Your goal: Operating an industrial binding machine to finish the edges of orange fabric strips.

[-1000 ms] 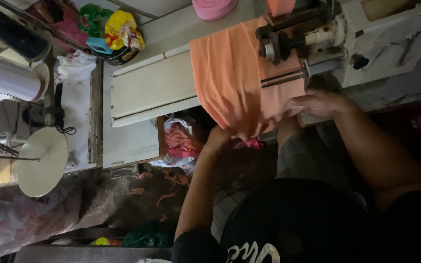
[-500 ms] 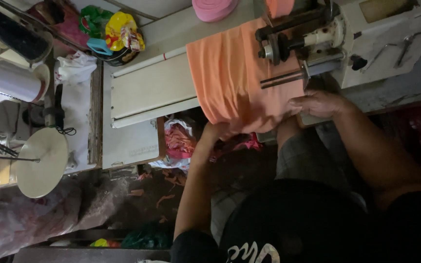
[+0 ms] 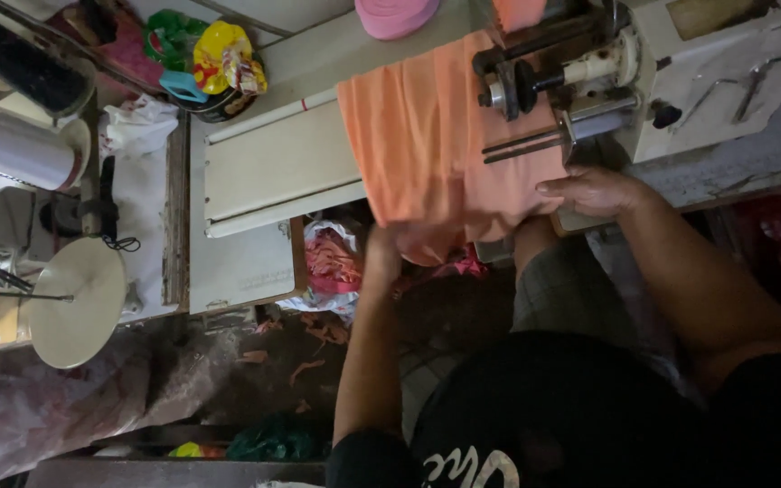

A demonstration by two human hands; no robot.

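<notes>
Orange fabric (image 3: 427,154) is draped over the sewing table's (image 3: 273,172) near edge; since earlier, its hanging hem is gathered in the left hand (image 3: 383,248), while the right hand (image 3: 594,190) is pressed flat beside the sewing machine (image 3: 680,72).

The scene is lit unevenly. The strongest light is thrown on the orange fabric (image 3: 427,154) and the pale table top (image 3: 273,172), which are rendered bright and slightly washed out. The floor (image 3: 255,361) and the lower part of the frame are left in deep shadow, where detail is lost. Mild softness and grain are seen throughout, and lines are bent slightly towards the edges.
</notes>
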